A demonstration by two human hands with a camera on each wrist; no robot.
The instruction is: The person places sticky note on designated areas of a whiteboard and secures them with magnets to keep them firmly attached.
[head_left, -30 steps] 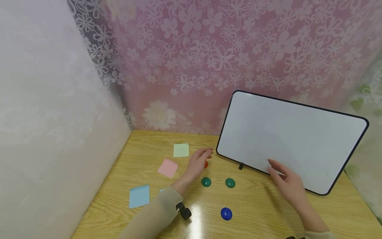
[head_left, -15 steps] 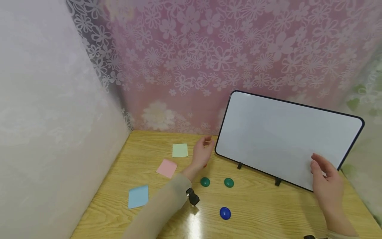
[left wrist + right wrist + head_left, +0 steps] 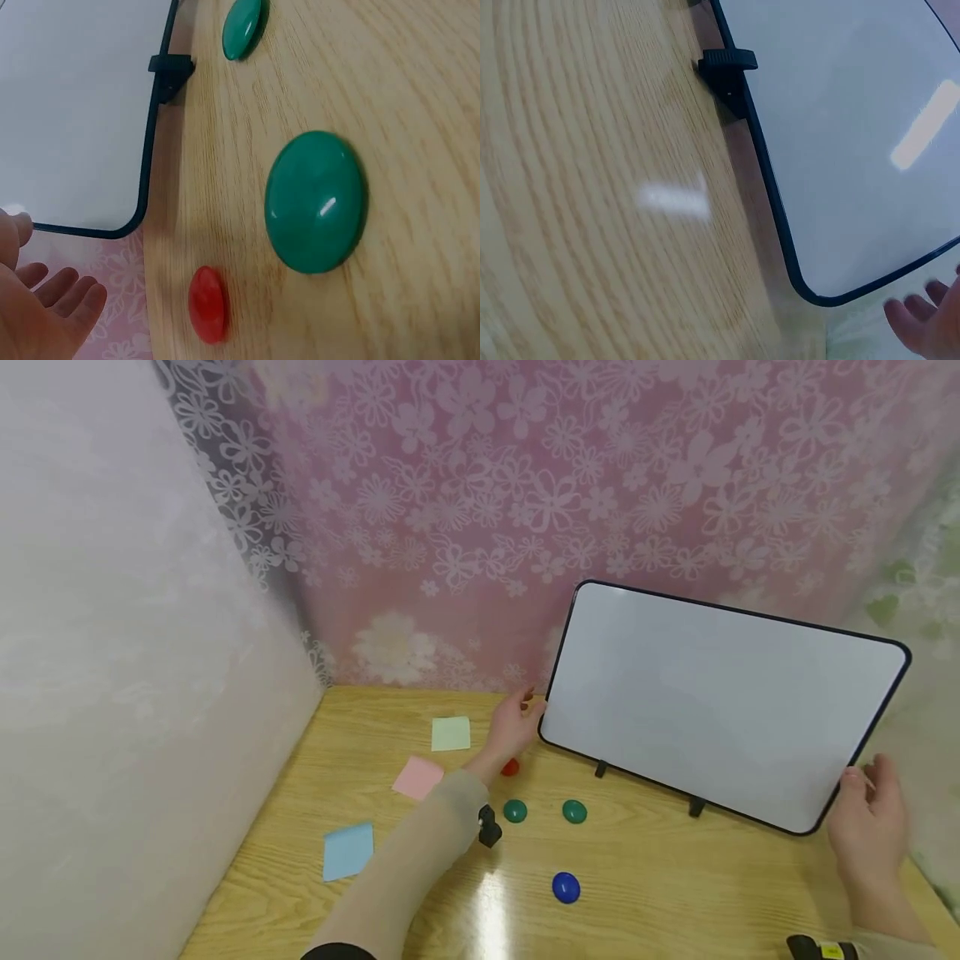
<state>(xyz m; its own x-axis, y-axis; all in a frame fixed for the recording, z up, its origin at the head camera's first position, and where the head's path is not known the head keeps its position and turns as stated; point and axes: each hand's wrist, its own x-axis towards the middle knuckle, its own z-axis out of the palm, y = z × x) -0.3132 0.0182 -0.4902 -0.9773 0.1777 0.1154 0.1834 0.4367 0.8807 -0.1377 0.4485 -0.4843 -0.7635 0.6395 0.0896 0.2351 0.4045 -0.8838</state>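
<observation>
A white board with a black frame stands tilted back on small black feet. Beside its left edge is my left hand; in the left wrist view the thumb lies at the frame's edge, the other fingers loosely bent beyond it. My right hand is at the lower right edge, thumb near the frame. In the right wrist view its fingers are relaxed and apart from the frame; the thumb is outside that view. A red oval magnet-like piece lies below my left wrist.
Two green oval pieces and a blue one lie on the wooden table before the board. Green, pink and blue sticky notes lie to the left. A flowered curtain hangs behind.
My right hand has moved right, from in front of the board to its right edge. My left hand has moved up and slightly right to the left edge, uncovering the red piece.
</observation>
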